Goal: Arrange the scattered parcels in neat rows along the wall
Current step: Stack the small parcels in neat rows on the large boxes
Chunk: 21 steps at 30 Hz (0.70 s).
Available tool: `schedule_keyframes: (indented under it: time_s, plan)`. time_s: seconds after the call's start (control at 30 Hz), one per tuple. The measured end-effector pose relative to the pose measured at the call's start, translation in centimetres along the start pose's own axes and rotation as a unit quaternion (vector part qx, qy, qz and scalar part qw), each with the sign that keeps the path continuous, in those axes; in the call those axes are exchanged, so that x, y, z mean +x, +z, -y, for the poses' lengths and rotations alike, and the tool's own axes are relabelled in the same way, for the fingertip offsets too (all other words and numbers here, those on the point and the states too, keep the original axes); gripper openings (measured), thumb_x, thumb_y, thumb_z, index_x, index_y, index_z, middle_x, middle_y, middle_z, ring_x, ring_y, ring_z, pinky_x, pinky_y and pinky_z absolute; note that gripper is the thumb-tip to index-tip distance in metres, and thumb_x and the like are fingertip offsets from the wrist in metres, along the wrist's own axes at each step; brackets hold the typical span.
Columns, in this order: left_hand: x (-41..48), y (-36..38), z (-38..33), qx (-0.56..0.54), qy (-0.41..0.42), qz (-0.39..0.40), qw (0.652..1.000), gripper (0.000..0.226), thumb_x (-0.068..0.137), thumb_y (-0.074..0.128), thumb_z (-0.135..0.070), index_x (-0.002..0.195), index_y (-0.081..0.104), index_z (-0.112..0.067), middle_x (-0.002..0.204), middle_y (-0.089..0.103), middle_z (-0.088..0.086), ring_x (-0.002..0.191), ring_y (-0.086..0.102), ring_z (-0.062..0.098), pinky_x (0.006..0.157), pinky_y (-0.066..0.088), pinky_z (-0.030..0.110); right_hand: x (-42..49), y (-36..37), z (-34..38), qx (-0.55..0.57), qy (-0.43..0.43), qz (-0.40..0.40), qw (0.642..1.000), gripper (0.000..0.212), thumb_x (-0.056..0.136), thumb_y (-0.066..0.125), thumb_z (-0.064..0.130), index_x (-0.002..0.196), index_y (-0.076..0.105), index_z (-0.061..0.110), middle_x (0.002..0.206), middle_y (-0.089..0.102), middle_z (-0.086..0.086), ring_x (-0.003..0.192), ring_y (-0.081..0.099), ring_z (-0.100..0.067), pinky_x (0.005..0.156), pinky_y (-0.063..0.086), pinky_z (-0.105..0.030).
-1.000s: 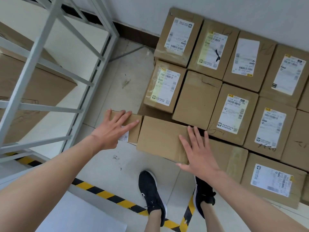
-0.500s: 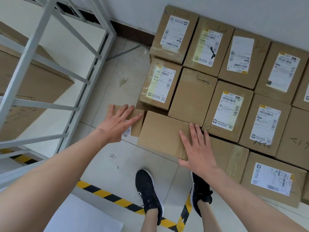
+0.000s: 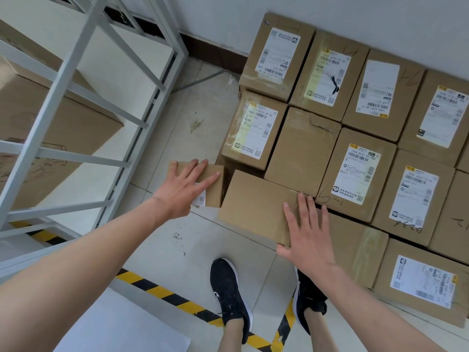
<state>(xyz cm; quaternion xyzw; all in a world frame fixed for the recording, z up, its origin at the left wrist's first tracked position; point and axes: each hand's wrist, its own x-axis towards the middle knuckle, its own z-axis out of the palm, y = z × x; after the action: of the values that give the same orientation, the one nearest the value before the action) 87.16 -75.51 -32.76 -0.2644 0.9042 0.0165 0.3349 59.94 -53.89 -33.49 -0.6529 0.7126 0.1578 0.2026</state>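
- The left hand, fingers spread flat, stays on the small parcel at the row's open end.
- The right hand, fingers spread, stays on the plain parcel; neither has visibly shifted, so they look nearly seated.

The left hand covers most of the small parcel's label; only a barcode corner shows. The right edge cuts off the outermost parcels. Print on the shipping labels is too small to read. Shelving hides part of a large box
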Motion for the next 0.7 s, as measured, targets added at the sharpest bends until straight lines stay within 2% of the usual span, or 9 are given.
schedule_keyframes:
  time_s: [0.13,0.23,0.3,0.37,0.43,0.47,0.5,0.6,0.7]
  plan:
    - [1.4,-0.8,0.6,-0.030,-0.030,0.002,0.999,0.127,0.070,0.077,-0.036,0.149,-0.022,-0.033,0.157,0.002,0.016,0.142,0.012,0.037,0.107,0.029,0.060,0.1,0.2,-0.1,0.002,-0.002,-0.004,1.000,0.116,0.065,0.072,0.068,0.152,0.021,0.011,0.159,0.009,-0.029,0.147,0.011,-0.043,0.116,0.011,-0.064]
    - [1.8,-1.1,0.0,-0.142,-0.106,0.011,0.984,0.127,0.064,0.079,-0.052,0.149,-0.013,-0.035,0.150,0.014,0.016,0.133,0.025,0.035,0.098,0.041,0.052,0.2,0.5,-0.4,0.002,-0.006,-0.005,1.000,0.117,0.065,0.072,0.069,0.153,0.021,0.011,0.159,0.008,-0.028,0.148,0.010,-0.043,0.116,0.011,-0.064]
    - [1.4,-1.1,-0.6,-0.256,-0.196,0.014,0.947,0.123,0.062,0.077,-0.062,0.149,-0.006,-0.037,0.146,0.021,0.015,0.128,0.029,0.034,0.096,0.043,0.051,0.2,0.7,-0.4,0.003,-0.008,-0.006,1.000,0.117,0.065,0.072,0.068,0.153,0.019,0.011,0.160,0.006,-0.028,0.148,0.008,-0.043,0.116,0.011,-0.064]
    - [1.1,-1.2,-1.3,-0.352,-0.286,0.019,0.891,0.123,0.059,0.077,-0.067,0.149,-0.001,-0.036,0.143,0.025,0.016,0.128,0.031,0.035,0.096,0.043,0.051,0.2,0.8,-0.4,0.008,-0.007,-0.006,1.000,0.117,0.065,0.072,0.068,0.153,0.019,0.011,0.160,0.005,-0.028,0.148,0.005,-0.043,0.115,0.011,-0.064]
    - [1.2,-1.5,-2.2,-0.403,-0.341,0.018,0.849,0.125,0.058,0.078,-0.069,0.150,0.001,-0.033,0.139,0.029,0.017,0.127,0.033,0.036,0.097,0.043,0.051,0.2,0.9,-0.4,0.014,-0.007,-0.007,1.000,0.117,0.065,0.073,0.067,0.153,0.020,0.011,0.160,0.004,-0.028,0.148,0.003,-0.042,0.115,0.013,-0.065]
    - [1.4,-1.6,-2.7,-0.414,-0.353,0.017,0.839,0.125,0.059,0.078,-0.070,0.150,0.002,-0.033,0.139,0.029,0.017,0.127,0.033,0.036,0.096,0.042,0.050,0.1,1.0,-0.3,0.018,-0.008,-0.007,1.000,0.117,0.064,0.074,0.067,0.153,0.021,0.010,0.160,0.004,-0.028,0.148,0.004,-0.042,0.114,0.013,-0.065]
    - [1.7,-1.8,-3.1,-0.414,-0.353,0.015,0.839,0.123,0.061,0.077,-0.070,0.151,0.002,-0.032,0.140,0.029,0.017,0.127,0.032,0.036,0.095,0.042,0.050,0.2,1.0,-0.3,0.022,-0.009,-0.009,1.000,0.117,0.063,0.075,0.066,0.152,0.022,0.010,0.160,0.005,-0.028,0.148,0.004,-0.042,0.114,0.014,-0.066]
    - [2.7,-2.0,-4.0,-0.380,-0.307,-0.015,0.873,0.111,0.071,0.073,-0.067,0.152,0.006,-0.029,0.145,0.027,0.019,0.128,0.032,0.036,0.090,0.043,0.052,0.3,1.1,-0.5,0.024,-0.007,-0.013,1.000,0.119,0.062,0.076,0.065,0.152,0.022,0.009,0.159,0.005,-0.029,0.148,0.004,-0.043,0.113,0.015,-0.067]
    - [2.9,-1.7,-3.9,-0.410,-0.320,-0.048,0.853,0.104,0.077,0.073,-0.058,0.153,0.009,-0.027,0.142,0.033,0.016,0.125,0.036,0.034,0.088,0.044,0.050,0.2,1.4,-0.5,0.024,-0.010,-0.018,1.000,0.120,0.063,0.076,0.065,0.153,0.021,0.009,0.159,0.004,-0.030,0.148,0.003,-0.044,0.114,0.014,-0.066]
